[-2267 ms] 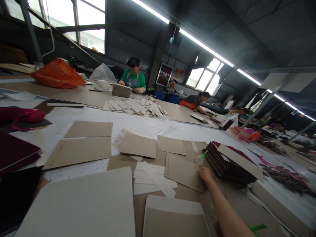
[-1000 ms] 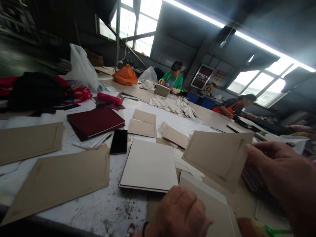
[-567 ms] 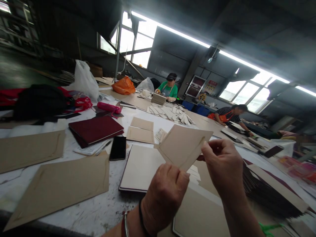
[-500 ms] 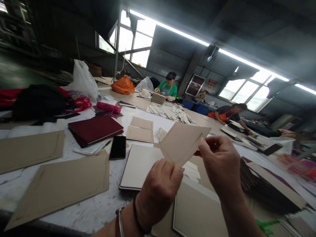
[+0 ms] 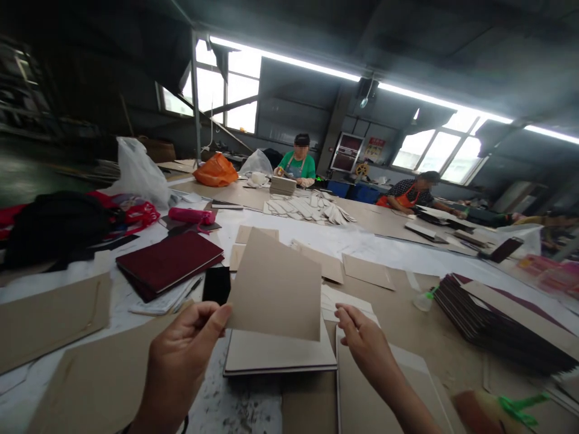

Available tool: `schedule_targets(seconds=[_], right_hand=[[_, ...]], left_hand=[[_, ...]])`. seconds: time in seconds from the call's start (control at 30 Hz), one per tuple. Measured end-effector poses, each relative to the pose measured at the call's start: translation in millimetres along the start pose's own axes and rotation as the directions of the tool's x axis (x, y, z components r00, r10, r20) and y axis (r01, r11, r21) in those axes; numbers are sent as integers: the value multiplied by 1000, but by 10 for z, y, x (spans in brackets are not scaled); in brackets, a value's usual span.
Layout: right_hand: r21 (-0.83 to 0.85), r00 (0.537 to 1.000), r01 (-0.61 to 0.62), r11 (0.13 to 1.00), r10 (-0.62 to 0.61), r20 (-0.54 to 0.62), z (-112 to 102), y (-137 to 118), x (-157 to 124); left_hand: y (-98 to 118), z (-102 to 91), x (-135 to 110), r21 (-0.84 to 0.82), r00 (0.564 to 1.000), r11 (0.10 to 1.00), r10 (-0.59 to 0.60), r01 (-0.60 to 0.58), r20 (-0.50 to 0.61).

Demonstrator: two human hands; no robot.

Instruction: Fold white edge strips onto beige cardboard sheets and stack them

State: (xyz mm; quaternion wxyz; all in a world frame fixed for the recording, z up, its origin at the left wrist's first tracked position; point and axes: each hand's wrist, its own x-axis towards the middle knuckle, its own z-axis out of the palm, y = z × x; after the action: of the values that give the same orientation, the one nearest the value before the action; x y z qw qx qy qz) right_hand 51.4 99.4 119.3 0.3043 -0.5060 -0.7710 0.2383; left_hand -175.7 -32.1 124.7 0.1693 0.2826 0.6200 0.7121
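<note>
My left hand [image 5: 187, 355] pinches a plain beige cardboard sheet [image 5: 278, 289] by its left edge, between thumb and fingers. The sheet is held up at a tilt over a stack topped with a cream board [image 5: 280, 354]. To the right of the sheet and apart from it, my right hand [image 5: 362, 331] is empty, its fingers loosely bent and open. Beneath my right forearm lies a dark-edged beige panel [image 5: 380, 392]. White paper pieces [image 5: 346, 301] lie just behind my right fingers.
Maroon covers [image 5: 169, 262], a black phone [image 5: 216, 284] and large beige boards [image 5: 97, 374] lie left. A stack of dark covers [image 5: 497, 325] and a small glue bottle [image 5: 424, 300] stand right. Two co-workers work across the table, one in a green top [image 5: 298, 166].
The cardboard sheet has turned to a plain face and moved left and nearer. My right hand has let go of it; my left hand has shifted to its left edge. The view has swung right.
</note>
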Motion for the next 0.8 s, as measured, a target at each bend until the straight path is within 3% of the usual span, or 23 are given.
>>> schedule_targets(seconds=[0.13, 0.23, 0.37, 0.5, 0.8], right_hand=[[-15, 993, -26, 1000, 28, 117, 176, 64, -32], [-47, 981, -57, 997, 65, 183, 203, 97, -18], [-129, 986, -58, 990, 77, 151, 174, 174, 41], [-244, 977, -18, 970, 69, 203, 189, 278, 121], [-294, 954, 38, 955, 53, 295, 385, 465, 206]], left_hand=[[-317, -28, -45, -143, 977, 966, -212, 215, 36], [-481, -27, -99, -131, 963, 955, -263, 268, 54], [-598, -26, -184, 118, 972, 970, -224, 215, 72], [-677, -23, -246, 393, 975, 913, -172, 105, 140], [-773, -39, -197, 590, 975, 808, -143, 14, 171]])
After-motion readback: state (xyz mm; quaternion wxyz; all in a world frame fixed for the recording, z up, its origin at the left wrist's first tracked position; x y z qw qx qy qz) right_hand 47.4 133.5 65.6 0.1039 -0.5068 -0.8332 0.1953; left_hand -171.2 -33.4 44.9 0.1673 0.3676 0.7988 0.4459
